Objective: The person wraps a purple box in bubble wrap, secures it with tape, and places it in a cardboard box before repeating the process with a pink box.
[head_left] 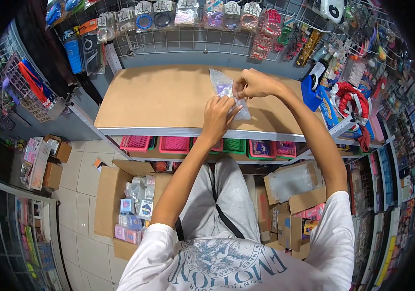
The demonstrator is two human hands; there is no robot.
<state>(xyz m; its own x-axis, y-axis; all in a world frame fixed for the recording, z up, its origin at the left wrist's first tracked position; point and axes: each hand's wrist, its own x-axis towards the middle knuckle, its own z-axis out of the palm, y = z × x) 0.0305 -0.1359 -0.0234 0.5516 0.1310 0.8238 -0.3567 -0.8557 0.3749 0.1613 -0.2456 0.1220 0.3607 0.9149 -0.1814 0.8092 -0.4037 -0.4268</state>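
Observation:
A clear plastic bag (221, 79), crinkled like bubble wrap and with something purple and white inside, lies on the brown tabletop (164, 94). My left hand (218, 112) rests against its lower left side, with the fingers bent onto the plastic. From the right, my right hand (256, 83) pinches the bag's right side between thumb and fingers. Both hands are close together over the bag. They hide much of its middle, so the exact item inside cannot be made out.
Pink baskets (174, 144) and a green basket (235, 146) sit on the shelf below. An open carton (105, 203) of small boxes stands left of my legs; another carton (307, 200) stands right. Packaged accessories (163, 18) hang behind. A blue box (310, 92) sits at the table's right end.

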